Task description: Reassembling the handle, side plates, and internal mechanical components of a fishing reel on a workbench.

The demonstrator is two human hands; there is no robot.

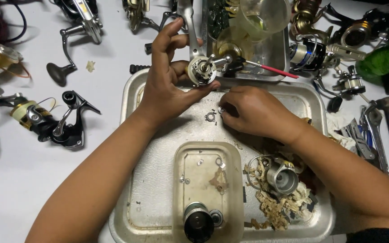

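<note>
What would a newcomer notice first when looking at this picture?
At the centre, the left hand holds a small round reel part above a metal tray, while the right hand fingers tiny washers on the tray. Fishing reels lie scattered on the white table around it.

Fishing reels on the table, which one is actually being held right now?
The partly stripped silver reel body, gripped in the left hand above the metal tray. The other reels, like the black and gold one at left, lie untouched on the white table.
</note>
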